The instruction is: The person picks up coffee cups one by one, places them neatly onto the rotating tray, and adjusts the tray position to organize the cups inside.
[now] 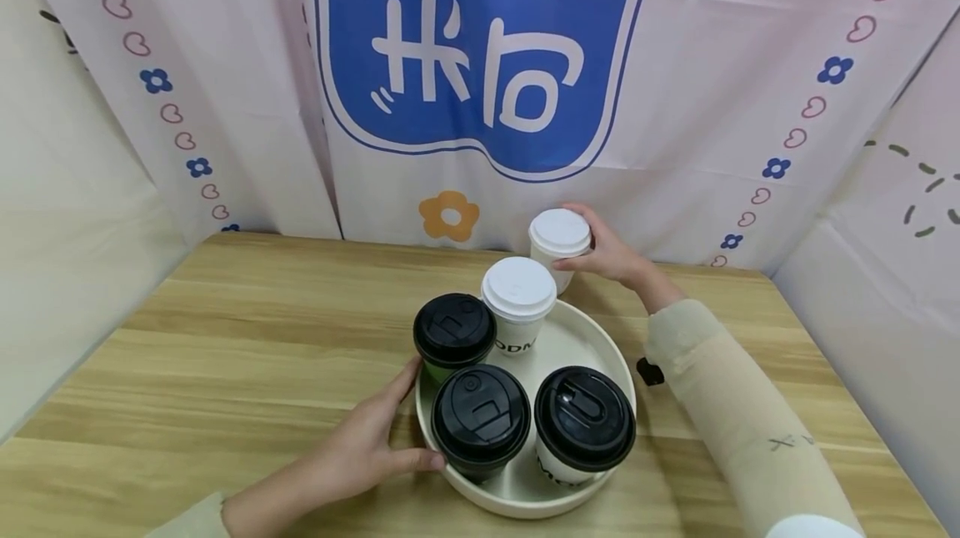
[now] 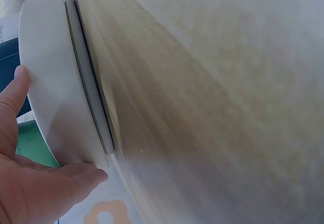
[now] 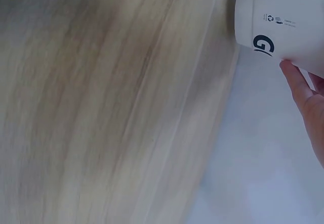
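Note:
My right hand (image 1: 611, 254) grips a white paper cup (image 1: 555, 263) with a white lid at the back of the table, behind the tray. Black lettering shows on that cup (image 3: 283, 24) in the right wrist view, close over the wood. At the left side of the round cream tray (image 1: 517, 508), my left hand (image 1: 360, 442) holds the rim, thumb and fingers spread along its wall. On the tray stand a white-lidded cup (image 1: 517, 296), a black-lidded green cup (image 1: 453, 329), a dark cup with a black lid (image 1: 480, 417) and a white cup with a black lid (image 1: 585, 421).
The wood-grain table (image 1: 225, 354) ends at a hanging cloth (image 1: 697, 129) printed with a blue panel and flowers. A small black object (image 1: 649, 371) lies beside the right sleeve. White sheets (image 1: 885, 288) close off both sides.

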The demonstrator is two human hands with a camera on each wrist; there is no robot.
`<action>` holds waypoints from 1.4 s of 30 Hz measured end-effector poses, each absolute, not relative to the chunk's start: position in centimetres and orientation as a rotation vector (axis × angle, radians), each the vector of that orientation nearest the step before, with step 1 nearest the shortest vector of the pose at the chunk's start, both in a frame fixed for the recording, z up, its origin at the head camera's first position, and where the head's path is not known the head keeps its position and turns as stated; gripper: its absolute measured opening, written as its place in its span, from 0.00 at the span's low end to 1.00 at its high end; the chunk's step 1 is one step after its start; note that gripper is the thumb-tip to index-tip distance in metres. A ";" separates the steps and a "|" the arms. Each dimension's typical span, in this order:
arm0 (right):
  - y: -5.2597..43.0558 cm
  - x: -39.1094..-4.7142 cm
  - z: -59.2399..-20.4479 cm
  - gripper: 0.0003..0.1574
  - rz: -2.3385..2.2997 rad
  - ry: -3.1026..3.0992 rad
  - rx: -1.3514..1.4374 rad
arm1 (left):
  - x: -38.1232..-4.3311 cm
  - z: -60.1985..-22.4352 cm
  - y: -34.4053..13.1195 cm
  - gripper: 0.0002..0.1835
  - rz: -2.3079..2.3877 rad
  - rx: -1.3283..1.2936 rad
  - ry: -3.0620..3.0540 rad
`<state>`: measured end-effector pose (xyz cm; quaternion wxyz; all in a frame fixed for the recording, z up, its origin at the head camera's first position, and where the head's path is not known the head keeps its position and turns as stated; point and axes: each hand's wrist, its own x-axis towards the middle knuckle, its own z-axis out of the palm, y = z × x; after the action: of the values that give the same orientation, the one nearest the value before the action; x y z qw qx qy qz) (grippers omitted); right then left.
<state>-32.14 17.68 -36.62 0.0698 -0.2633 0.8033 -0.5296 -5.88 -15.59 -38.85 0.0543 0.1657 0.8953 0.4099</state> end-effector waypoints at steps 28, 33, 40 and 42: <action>25.6 -27.2 -32.7 0.60 -1.446 2.569 -0.715 | -5.9 -38.3 -15.5 0.66 1.260 0.481 2.685; 26.6 -25.7 -31.8 0.60 -1.383 2.621 -0.743 | -5.8 -38.3 -15.5 0.66 1.255 0.477 2.686; 27.7 -23.4 -30.9 0.60 -1.406 2.625 -0.716 | -5.9 -38.4 -15.5 0.66 1.245 0.479 2.690; 28.1 -22.8 -30.9 0.60 -1.394 2.640 -0.712 | -5.9 -38.4 -15.5 0.66 1.243 0.477 2.689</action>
<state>-22.79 28.06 -30.86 0.0360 -0.2319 0.8596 -0.4539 -5.92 -15.48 -38.37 0.0702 0.1587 0.8939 0.4133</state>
